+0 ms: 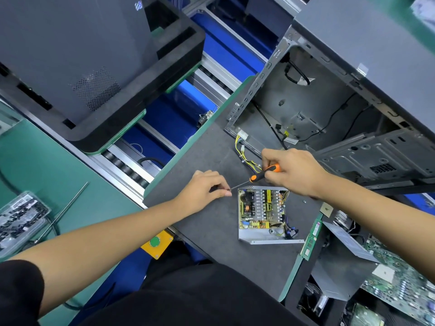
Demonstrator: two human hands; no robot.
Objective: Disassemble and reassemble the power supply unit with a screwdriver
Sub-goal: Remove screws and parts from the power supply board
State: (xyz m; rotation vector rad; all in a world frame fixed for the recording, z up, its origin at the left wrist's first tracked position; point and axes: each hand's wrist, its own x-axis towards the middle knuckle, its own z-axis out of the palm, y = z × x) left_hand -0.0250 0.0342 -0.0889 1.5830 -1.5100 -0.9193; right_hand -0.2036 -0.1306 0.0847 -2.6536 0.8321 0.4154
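Observation:
The opened power supply unit [261,212] lies on the dark mat [211,231], its cover off and its circuit board and heat sinks exposed. Its yellow and black cable bundle [244,154] runs up toward the computer case. My right hand [292,170] grips the orange and black screwdriver [263,172] just above the unit, the shaft pointing left. My left hand [204,189] pinches a small screw [228,189] at the screwdriver's tip, left of the unit.
An open computer case [329,102] stands at the upper right. A black monitor [77,67] sits on the roller conveyor [131,165] to the left. A motherboard [395,278] and a RAM stick [312,236] lie at the right. A bag of screws [18,217] lies on the green bench.

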